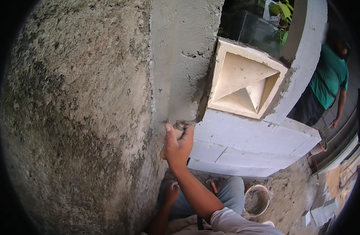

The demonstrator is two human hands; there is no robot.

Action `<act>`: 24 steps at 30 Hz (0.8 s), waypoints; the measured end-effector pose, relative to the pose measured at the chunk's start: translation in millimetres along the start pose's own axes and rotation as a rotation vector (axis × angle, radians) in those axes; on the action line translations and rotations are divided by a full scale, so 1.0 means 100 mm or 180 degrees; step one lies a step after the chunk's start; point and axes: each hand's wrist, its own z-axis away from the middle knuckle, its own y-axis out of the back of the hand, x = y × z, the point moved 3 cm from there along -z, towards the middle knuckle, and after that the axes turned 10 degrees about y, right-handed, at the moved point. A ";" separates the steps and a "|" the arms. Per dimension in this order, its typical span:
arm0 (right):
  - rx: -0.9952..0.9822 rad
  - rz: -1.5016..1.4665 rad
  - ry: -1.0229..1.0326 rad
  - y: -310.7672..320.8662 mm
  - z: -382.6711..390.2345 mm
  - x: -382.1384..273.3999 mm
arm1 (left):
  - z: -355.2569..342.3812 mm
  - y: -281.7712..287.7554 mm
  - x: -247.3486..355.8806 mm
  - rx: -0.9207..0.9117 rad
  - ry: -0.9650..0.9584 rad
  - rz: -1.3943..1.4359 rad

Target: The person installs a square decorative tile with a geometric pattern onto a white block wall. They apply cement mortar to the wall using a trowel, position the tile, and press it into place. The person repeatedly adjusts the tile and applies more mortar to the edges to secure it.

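My right hand (pixel 180 147) is raised against the grey plastered column (pixel 184 78), its fingers wrapped round what looks like a trowel. A metal collar and a pale handle show at the grip, while the blade is hidden. Wet grey mortar lies on the column around the hand. Lower down, my left hand (pixel 171 194) rests by my knee with its fingers curled; whatever it may hold is too small to make out. To the right of my right hand, a cream square vent block (pixel 246 78) with a recessed triangular pattern sits in the wall opening.
A rough, stained wall (pixel 78 117) rises close on the left. White blocks (pixel 242 145) form a low wall beneath the vent block. A mortar bucket (pixel 256 200) and an orange-handled tool (pixel 214 186) are near my legs. Another person (pixel 328 78) in a green shirt stands at right.
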 end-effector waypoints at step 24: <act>-0.0307 -0.0129 0.0192 0.21 -0.12 0.18 | -0.11 -0.10 -0.20 -0.0156 -0.0002 0.0539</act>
